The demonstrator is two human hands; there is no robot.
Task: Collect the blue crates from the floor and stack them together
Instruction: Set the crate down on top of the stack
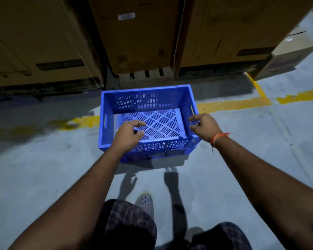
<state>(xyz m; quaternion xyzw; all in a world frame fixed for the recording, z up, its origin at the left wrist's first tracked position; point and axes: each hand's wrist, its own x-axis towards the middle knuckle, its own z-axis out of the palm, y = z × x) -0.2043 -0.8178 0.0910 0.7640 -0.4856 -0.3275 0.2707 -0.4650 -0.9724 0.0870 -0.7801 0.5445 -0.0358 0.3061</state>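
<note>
A blue crate sits on the concrete floor. The left hand and right hand hover above it, fingers loosely curled, holding nothing.

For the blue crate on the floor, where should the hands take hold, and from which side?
Best by the two slot handles in the short end walls of the blue crate, one hand per end, coming down from above. It sits upright and empty, and the left hand and right hand hover over it with curled fingers, holding nothing.
</note>
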